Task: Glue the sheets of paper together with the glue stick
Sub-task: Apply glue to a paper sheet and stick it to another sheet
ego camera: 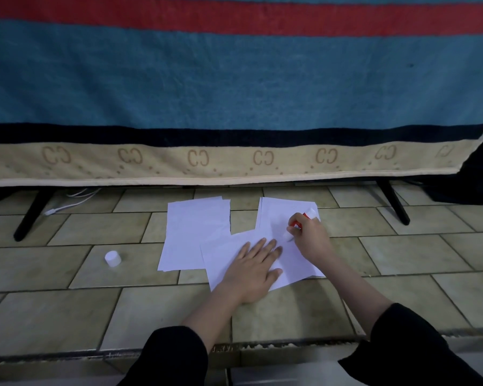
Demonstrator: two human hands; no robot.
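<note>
Head camera looks down at our two hands on a tiled floor (401, 254). Our right hand (308, 236) has its fingers curled tight around the glue stick (298, 222). It is red in the middle with white ends, and it leans over, with its low white tip touching the top sheet (296, 263). That sheet is white and lies a bit crooked on the floor near us. Our left hand (255, 267) lies flat on the same sheet with its fingers open and spread, pressing it down. Just behind the top sheet, on the right, is a stack of white paper (279, 211), and the sheet covers its near edge. On the left is another pile of white paper (191, 232), with its near right corner under the top sheet. A small white cap (112, 258) sits on the floor well to the left of the papers, by itself. Behind the papers hangs a big blanket (234, 87) with blue, red, dark and tan stripes. Black legs (32, 214) stick out from under it on both sides, and a white cable (73, 200) lies on the floor near the left leg. Our black sleeves (176, 355) show at the bottom.
</note>
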